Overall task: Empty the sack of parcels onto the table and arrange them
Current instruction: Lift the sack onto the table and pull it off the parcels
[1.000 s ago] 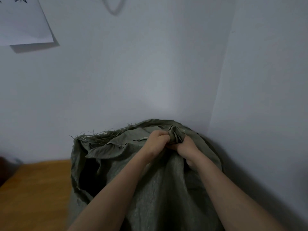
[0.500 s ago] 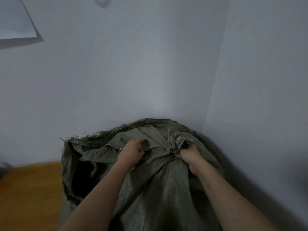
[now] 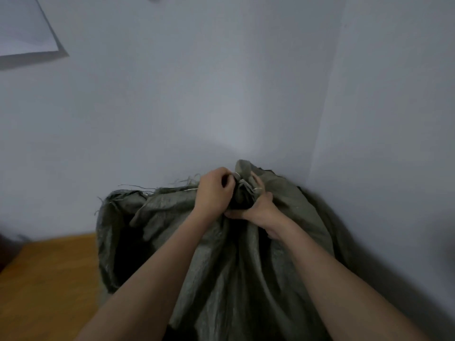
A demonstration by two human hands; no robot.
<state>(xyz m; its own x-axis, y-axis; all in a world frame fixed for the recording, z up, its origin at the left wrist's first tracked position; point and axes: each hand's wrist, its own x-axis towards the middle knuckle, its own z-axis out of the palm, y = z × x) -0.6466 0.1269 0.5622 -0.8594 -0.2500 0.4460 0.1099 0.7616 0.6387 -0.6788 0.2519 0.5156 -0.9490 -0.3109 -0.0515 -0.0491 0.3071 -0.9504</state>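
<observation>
Both hands are bunched up at the top of the big grey-green woven sack [image 3: 221, 267]. Left hand [image 3: 214, 190] has its fingers [image 3: 227, 179] curled tight on the gathered fabric, and the right hand [image 3: 258, 207] clamps the same bunch from just beside it. Below the fingers the sack slumps in the wall corner, next to the brown wooden worktop [image 3: 49, 279].

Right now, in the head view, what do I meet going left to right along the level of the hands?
Frayed sack edge → left hand → bunched sack neck → right hand → side wall.
</observation>
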